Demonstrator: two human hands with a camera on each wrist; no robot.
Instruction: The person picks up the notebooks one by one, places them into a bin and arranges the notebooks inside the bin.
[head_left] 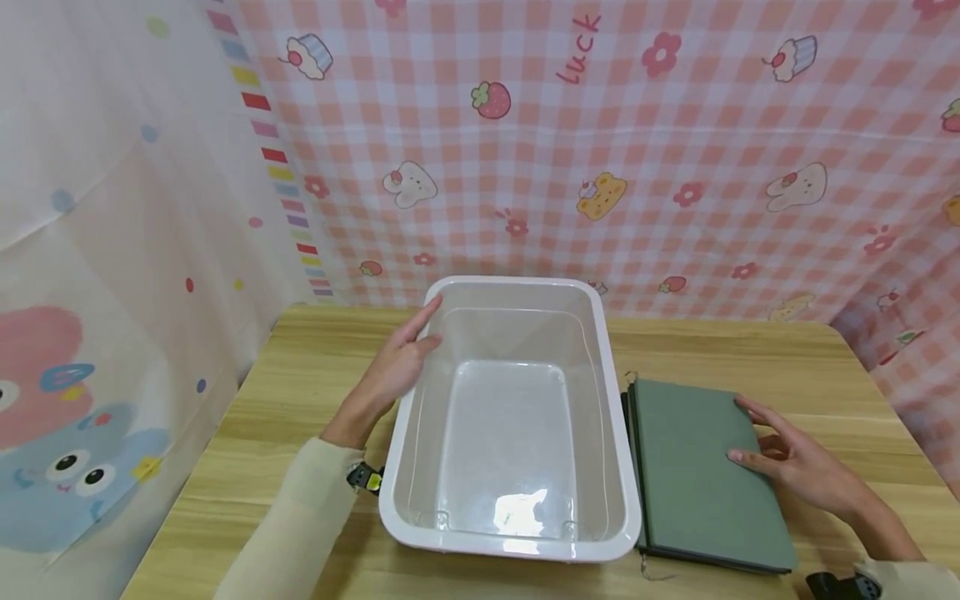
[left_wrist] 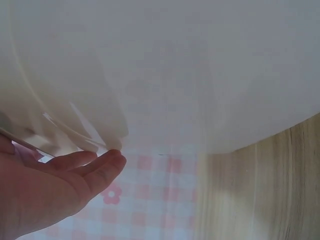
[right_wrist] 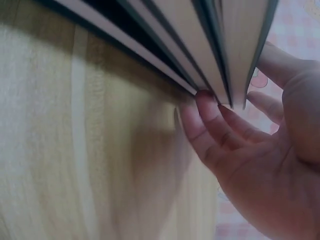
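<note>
A deep white plastic bin (head_left: 510,450) stands on the table with nothing inside it. My left hand (head_left: 401,358) holds its left rim near the far corner, thumb over the inner edge. Seen from below in the left wrist view, the fingers (left_wrist: 107,170) touch the bin's outer wall (left_wrist: 165,75). Right beside the bin lies a stack of green hardcover books (head_left: 697,475). My right hand (head_left: 813,471) grips the stack's right edge, thumb on the top cover. Its other fingers (right_wrist: 215,122) meet the page edges (right_wrist: 245,45) in the right wrist view.
The light wooden table (head_left: 270,467) carries the bin and books. Behind it hangs a pink checked cloth (head_left: 525,167), and a white cloth with cartoon figures (head_left: 82,467) hangs at the left. Thin ribbon ends (head_left: 652,573) stick out from the books.
</note>
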